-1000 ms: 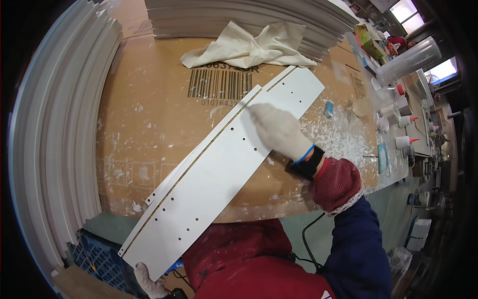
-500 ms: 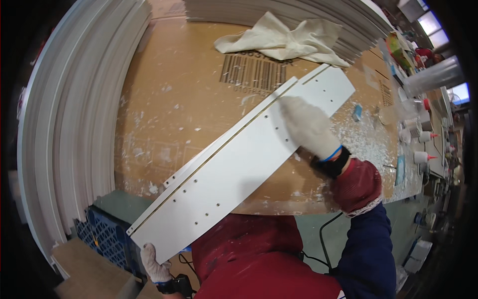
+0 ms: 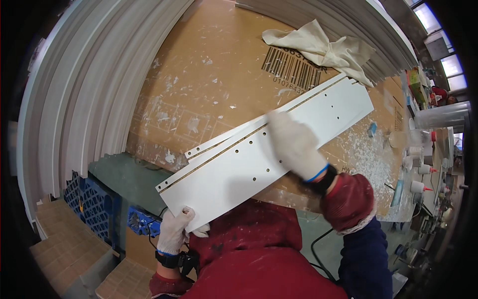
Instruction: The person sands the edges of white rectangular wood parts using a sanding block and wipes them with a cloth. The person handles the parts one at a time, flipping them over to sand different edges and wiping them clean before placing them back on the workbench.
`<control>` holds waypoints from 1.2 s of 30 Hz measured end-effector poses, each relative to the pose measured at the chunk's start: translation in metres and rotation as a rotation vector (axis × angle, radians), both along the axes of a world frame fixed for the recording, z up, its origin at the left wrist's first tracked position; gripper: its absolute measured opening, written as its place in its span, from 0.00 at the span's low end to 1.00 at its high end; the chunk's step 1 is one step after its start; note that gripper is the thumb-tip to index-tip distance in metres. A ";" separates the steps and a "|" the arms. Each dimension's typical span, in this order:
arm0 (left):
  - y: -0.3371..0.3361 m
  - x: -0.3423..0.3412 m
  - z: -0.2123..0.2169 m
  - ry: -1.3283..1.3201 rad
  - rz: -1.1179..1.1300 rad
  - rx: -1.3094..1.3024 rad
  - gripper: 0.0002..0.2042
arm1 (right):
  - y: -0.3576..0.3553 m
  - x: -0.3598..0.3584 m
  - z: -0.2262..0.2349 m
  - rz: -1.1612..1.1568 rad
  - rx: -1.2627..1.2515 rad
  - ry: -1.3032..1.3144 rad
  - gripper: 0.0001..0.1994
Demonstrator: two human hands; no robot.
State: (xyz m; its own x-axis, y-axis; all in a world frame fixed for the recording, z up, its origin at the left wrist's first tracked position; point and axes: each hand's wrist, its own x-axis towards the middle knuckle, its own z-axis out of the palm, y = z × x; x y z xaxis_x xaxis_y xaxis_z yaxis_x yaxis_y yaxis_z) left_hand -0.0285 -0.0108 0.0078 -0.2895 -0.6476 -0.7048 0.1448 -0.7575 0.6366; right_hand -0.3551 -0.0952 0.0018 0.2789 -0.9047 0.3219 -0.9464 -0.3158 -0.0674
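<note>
A long white panel with drilled holes and a groove along its far edge slants across the table edge toward me. Another white panel lies partly beneath it, showing along the far side and at the right. My left hand, in a pale work glove, grips the near-left corner, its thumb on top and fingers curled underneath. Over the panels' middle is my gloved right hand, bent at the wrist; motion smears its fingers. Whether it holds anything is hidden.
Cardboard spotted with white residue covers the table. A cream cloth lies at the back by stacked boards. Tall grey-white boards line the left, above a blue plastic crate. White red-tipped bottles stand at right.
The near end of the upper panel has swung away from me, and my left hand has risen with it. My right hand has moved down along the panel toward its near end. The view has shifted.
</note>
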 end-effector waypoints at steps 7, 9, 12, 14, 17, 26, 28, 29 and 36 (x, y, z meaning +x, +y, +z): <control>-0.005 0.003 -0.004 0.117 -0.160 0.016 0.17 | 0.044 0.140 0.005 0.470 0.146 -0.205 0.15; -0.003 0.012 -0.006 0.165 -0.203 0.007 0.18 | 0.019 0.090 -0.020 0.326 -0.050 -0.271 0.14; -0.001 0.012 0.003 0.186 -0.179 -0.004 0.17 | -0.014 -0.007 0.013 -0.262 0.015 -0.184 0.13; -0.003 0.014 -0.003 0.253 -0.242 -0.040 0.16 | -0.020 -0.054 0.023 -0.538 0.191 -0.134 0.12; -0.005 0.015 -0.005 0.260 -0.320 -0.069 0.16 | -0.020 -0.031 0.017 -0.451 0.183 -0.114 0.11; -0.003 0.016 -0.005 0.222 -0.300 -0.175 0.08 | 0.017 0.167 0.017 0.216 0.238 0.031 0.07; -0.002 0.015 -0.004 0.272 -0.295 -0.188 0.08 | 0.026 0.192 0.023 0.304 0.349 -0.042 0.07; -0.002 0.015 -0.006 0.294 -0.287 -0.193 0.08 | 0.028 0.204 0.027 0.386 0.383 -0.090 0.09; -0.001 0.015 -0.008 0.378 -0.227 -0.214 0.09 | 0.024 0.192 0.030 0.199 0.219 -0.328 0.05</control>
